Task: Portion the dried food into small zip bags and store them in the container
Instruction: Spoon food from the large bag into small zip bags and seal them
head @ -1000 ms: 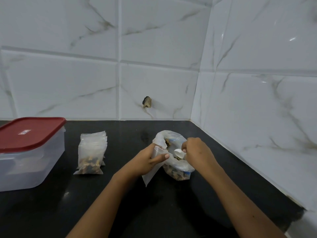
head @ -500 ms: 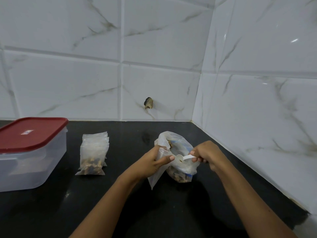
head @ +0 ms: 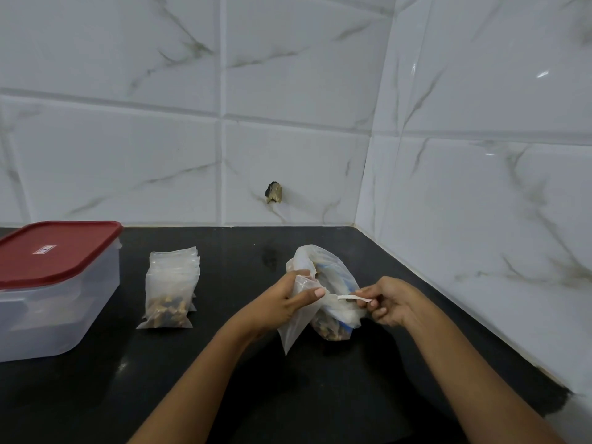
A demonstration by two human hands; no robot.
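Pinched in the left hand (head: 282, 302), a small clear zip bag (head: 296, 325) hangs open beside the crumpled bulk bag (head: 333, 283), while the right hand (head: 389, 302) grips a white spoon (head: 349, 297); filled bags (head: 169, 290) and a red-lidded container (head: 54, 290) sit left on black counter (head: 288, 395).

A home kitchen corner: glossy white marble-look wall tiles (head: 304, 75) meet at a corner above a black polished stone desk (head: 224, 379), on which stand a red-lidded plastic food container (head: 54, 293) and small bags of dried food (head: 169, 293).
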